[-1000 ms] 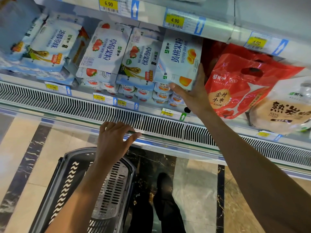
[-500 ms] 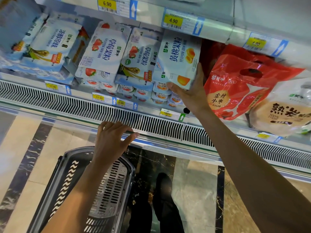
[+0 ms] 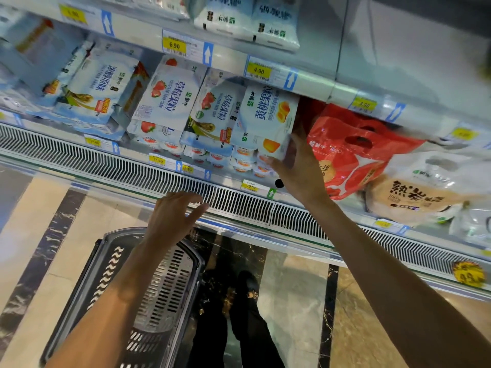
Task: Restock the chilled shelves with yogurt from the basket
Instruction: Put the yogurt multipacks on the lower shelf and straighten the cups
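A white-and-blue peach yogurt multipack (image 3: 265,118) leans on the chilled shelf (image 3: 231,179), resting on top of small yogurt cups. My right hand (image 3: 300,166) grips its lower right corner, thumb under the front edge and fingers up its right side. Lower down, my left hand (image 3: 172,216) hovers with fingers spread, holding nothing, just above the far rim of the grey shopping basket (image 3: 106,274) on the floor. The part of the basket I can see holds nothing; my left arm hides some of it.
Two strawberry yogurt packs (image 3: 164,102) (image 3: 215,112) stand left of the peach pack, with more packs further left. A red bag (image 3: 350,155) and a beige bag (image 3: 414,192) crowd its right. A vent grille (image 3: 119,166) runs below the shelf. My feet (image 3: 239,301) stand beside the basket.
My view has tilted up, showing more of the upper shelf. My left hand has opened its fingers wider. My right hand stays on the peach pack's corner.
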